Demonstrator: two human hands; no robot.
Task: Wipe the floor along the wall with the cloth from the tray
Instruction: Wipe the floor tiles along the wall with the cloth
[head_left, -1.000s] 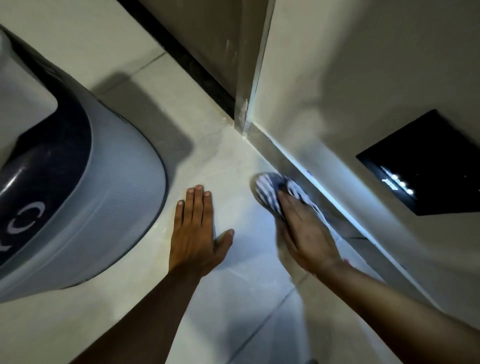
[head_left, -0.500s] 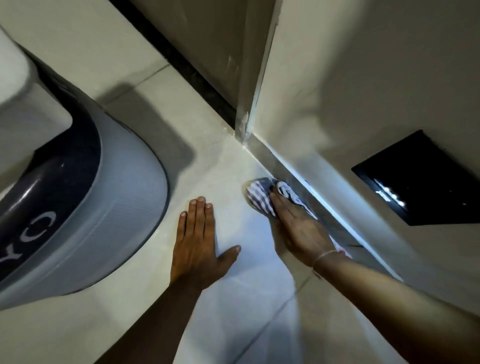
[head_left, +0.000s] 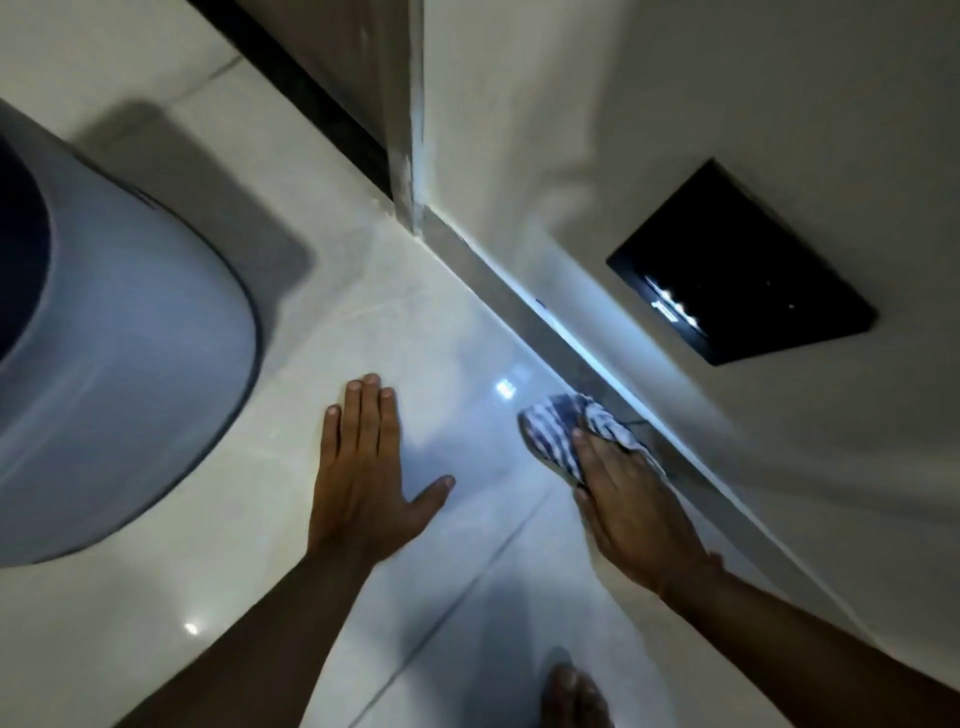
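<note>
Cloth (head_left: 566, 431), blue-and-white striped, lies on the tiled floor (head_left: 452, 353) against the grey skirting (head_left: 519, 296), pressed flat under the right hand (head_left: 631, 512). Left hand (head_left: 363, 478) rests spread on the floor beside it. Farther left stands a rounded grey appliance (head_left: 130, 389).

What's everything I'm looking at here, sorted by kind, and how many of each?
Hands: 2, the left hand flat on the floor, the right hand pressing the cloth
Striped cloth: 1
Large grey and white appliance: 1
Black wall panel: 1
Bare foot: 1
Total: 6
</note>
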